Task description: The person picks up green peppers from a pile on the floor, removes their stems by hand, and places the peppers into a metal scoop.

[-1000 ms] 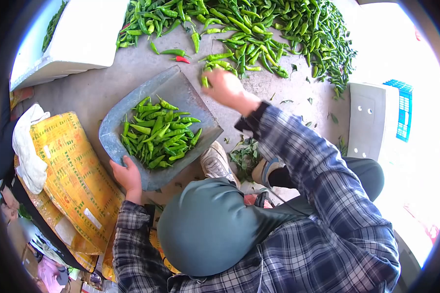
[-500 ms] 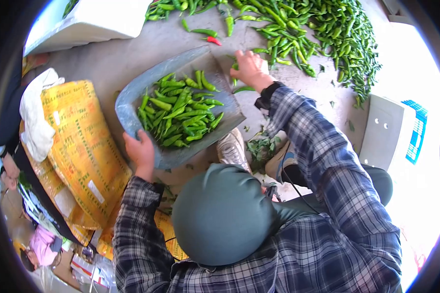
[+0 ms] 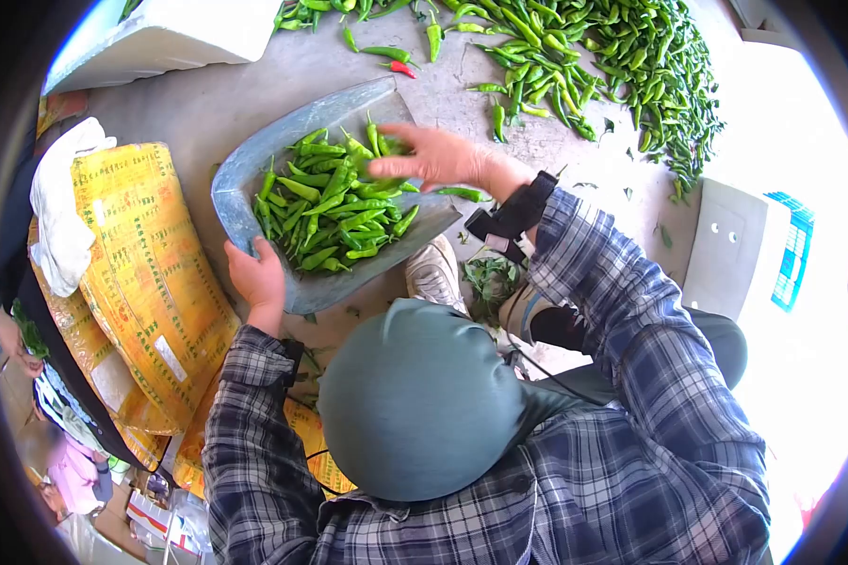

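A grey-blue scoop [image 3: 252,160], shaped like a dustpan, lies on the floor with a heap of green chili peppers [image 3: 334,212] in it. At its near left corner, my left hand [image 3: 257,278] grips the rim. Over the right side of the scoop reaches my right hand [image 3: 433,155], fingers apart and slightly blurred, close above the peppers. No pepper shows plainly between those fingers. A single green pepper [image 3: 464,194] lies under my right wrist, by the scoop's open edge.
Loose green peppers [image 3: 537,71] spread across the floor at the back, joining a bigger pile [image 3: 664,89] at right. One red pepper [image 3: 402,70] lies beyond the scoop. Yellow taped cardboard [image 3: 146,273] stands left, a white foam box [image 3: 174,42] back left, a grey crate [image 3: 725,240] right.
My right hand has moved left from the floor beside the scoop to above its heap, and its fingers have spread. My left hand keeps its hold on the rim.
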Motion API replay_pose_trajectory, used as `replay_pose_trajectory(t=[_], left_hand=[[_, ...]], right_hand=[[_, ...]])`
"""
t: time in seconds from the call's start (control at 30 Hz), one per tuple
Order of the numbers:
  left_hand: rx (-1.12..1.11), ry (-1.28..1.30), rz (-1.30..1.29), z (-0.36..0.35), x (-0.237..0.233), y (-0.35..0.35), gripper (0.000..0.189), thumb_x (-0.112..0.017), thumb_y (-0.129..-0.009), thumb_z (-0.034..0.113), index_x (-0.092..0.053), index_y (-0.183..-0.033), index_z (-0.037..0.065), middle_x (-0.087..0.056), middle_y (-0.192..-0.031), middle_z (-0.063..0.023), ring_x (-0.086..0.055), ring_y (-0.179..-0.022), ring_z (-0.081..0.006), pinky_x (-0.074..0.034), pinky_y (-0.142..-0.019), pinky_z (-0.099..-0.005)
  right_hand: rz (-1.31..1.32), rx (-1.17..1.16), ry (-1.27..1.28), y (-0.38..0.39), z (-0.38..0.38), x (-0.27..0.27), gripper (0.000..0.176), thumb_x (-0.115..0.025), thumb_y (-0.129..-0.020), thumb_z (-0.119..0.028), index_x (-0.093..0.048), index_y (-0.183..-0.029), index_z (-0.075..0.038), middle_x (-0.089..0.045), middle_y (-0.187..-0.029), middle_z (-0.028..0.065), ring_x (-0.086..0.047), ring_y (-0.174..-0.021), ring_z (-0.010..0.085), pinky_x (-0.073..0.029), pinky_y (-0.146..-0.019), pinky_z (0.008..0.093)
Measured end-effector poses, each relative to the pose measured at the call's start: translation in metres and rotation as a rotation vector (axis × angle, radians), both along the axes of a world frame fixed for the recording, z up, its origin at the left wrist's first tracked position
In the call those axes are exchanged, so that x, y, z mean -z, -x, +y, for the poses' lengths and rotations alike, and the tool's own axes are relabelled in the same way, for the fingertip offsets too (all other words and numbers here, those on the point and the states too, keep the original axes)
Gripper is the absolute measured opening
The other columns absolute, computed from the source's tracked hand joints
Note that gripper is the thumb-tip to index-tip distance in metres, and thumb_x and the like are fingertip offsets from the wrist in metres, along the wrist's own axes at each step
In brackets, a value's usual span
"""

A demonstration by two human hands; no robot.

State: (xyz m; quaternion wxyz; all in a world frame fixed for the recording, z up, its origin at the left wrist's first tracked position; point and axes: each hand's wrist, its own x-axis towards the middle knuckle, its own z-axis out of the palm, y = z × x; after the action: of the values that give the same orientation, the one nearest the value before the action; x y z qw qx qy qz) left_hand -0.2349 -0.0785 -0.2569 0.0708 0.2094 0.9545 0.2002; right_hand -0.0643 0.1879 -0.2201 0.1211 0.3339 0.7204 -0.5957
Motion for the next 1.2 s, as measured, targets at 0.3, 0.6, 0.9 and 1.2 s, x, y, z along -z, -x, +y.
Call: replay_pose_trajectory(t=[0.3, 0.6, 0.9, 1.2], left_hand=[[-0.001, 0.047, 0.031, -0.002, 0.002, 0.001, 0.033, -0.055, -0.079, 0.023, -0.046, -0.098, -0.002, -0.059, -0.082, -0.0239, -0.056, -0.076, -0.0413, -0.044, -0.068, -0.0463], [0.002, 0.014, 0.041, 0.000, 0.002, 0.001, 0.030, -0.056, -0.079, 0.022, -0.047, -0.095, -0.001, -0.058, -0.082, -0.0227, -0.056, -0.075, -0.0409, -0.044, -0.068, -0.0453], [0.043, 0.000, 0.044, -0.001, -0.001, 0.001, 0.032, -0.055, -0.080, 0.022, -0.046, -0.098, -0.002, -0.058, -0.085, -0.0224, -0.057, -0.077, -0.0403, -0.044, -0.069, -0.0446], [0.046, 0.027, 0.035, -0.011, 0.000, 0.000, 0.033, -0.057, -0.080, 0.023, -0.047, -0.098, -0.003, -0.058, -0.084, -0.0236, -0.056, -0.078, -0.0417, -0.043, -0.069, -0.0455]], right_hand=[[-0.232, -0.352, -0.746, -0.088, -0.015, 0.067, 0.017, -0.053, -0.074, -0.016, -0.058, -0.087, -0.007, -0.059, -0.082, 0.0184, -0.060, -0.079, 0.0356, -0.049, -0.069, 0.0447], [-0.426, -0.193, -0.580, -0.077, -0.012, 0.052, 0.026, -0.055, -0.074, -0.025, -0.058, -0.092, -0.006, -0.063, -0.079, 0.0177, -0.061, -0.077, 0.0357, -0.048, -0.068, 0.0441], [0.008, -0.152, -0.377, -0.030, -0.025, 0.028, 0.032, -0.057, -0.077, -0.034, -0.062, -0.099, -0.010, -0.064, -0.087, 0.0139, -0.062, -0.079, 0.0314, -0.049, -0.072, 0.0393], [-0.374, 0.231, -0.831, -0.084, 0.050, 0.097, 0.026, -0.055, -0.077, -0.027, -0.052, -0.092, -0.005, -0.062, -0.085, 0.0205, -0.061, -0.079, 0.0362, -0.049, -0.070, 0.0455]])
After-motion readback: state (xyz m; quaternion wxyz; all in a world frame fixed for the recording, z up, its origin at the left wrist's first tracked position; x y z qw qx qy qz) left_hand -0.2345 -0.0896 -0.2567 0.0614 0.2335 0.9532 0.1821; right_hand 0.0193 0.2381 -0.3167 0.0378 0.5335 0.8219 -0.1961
